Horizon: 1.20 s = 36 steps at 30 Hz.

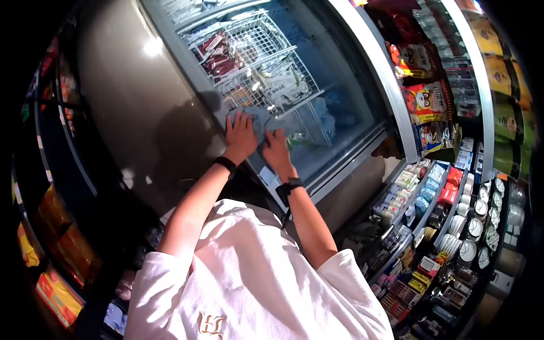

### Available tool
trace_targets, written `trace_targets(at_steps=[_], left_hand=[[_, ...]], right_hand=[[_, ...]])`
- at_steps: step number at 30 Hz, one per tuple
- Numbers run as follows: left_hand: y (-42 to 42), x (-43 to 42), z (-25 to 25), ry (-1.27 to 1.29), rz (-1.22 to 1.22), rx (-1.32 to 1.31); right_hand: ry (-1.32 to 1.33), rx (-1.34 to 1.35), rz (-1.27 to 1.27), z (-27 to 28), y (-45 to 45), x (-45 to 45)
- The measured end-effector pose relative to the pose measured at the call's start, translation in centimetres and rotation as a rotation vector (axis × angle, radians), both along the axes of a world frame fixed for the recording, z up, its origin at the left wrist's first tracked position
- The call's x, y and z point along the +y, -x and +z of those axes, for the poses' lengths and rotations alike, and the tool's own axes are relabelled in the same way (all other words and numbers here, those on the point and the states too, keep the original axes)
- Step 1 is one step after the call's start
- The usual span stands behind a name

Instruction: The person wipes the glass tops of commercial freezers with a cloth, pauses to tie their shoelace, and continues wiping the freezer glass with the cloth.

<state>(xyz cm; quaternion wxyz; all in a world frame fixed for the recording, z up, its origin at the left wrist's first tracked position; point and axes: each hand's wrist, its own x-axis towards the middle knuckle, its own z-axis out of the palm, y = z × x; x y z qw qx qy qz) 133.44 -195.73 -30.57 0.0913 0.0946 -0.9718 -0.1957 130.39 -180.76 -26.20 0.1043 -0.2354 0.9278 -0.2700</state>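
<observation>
While the left hand [242, 136] spreads over limp grey cloth [259, 118], the right hand [277, 152] touches it, half-open

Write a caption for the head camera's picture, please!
Left hand and right hand meet at a greyish cloth on a glass-topped freezer.

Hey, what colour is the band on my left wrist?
The band is plain black; it shows best in the head view, the only one here.
</observation>
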Motion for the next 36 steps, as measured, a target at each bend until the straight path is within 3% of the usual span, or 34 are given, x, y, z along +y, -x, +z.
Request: trace_targets(at_steps=[3, 4, 9, 12, 17, 23, 26, 28, 36], left_hand=[[-1.1, -1.8, -0.8, 0.054, -0.045, 0.092], [-2.0, -2.0, 0.7, 0.038, -0.046, -0.013], [-2.1, -2.1, 2.6, -0.007, -0.037, -0.137], [-0.4, -3.0, 1.9, -0.014, -0.018, -0.049], [0.4, -5.8, 2.6, -0.021, -0.071, -0.129], [1.8, -9.8, 1.4, 0.001, -0.087, -0.279], [4.2, -15.6, 1.7, -0.006, -0.075, -0.254], [5.4, -19.1, 1.3, -0.029, -0.018, -0.066], [7.7, -27.3, 2.0, -0.003, -0.062, -0.288]], right_hand=[[-0.033, 0.159, 0.170, -1.5, -2.0, -0.8], [-0.027, 0.199, 0.200, -1.3, -2.3, -0.9], [-0.006, 0.041, 0.241, -1.4, 0.1, -1.0], [0.024, 0.003, 0.196, -2.4, 1.7, -1.9], [0.015, 0.158, 0.250, -2.1, 0.4, -4.0], [0.006, 0.004, 0.194, -1.1, 2.1, -9.3], [-0.040, -0.040, 0.174, -1.3, 4.1, -14.2], [-0.029, -0.082, 0.154, -0.5, 5.1, -17.9], [0.022, -0.315, 0.077, 1.1, 6.3, -26.0]])
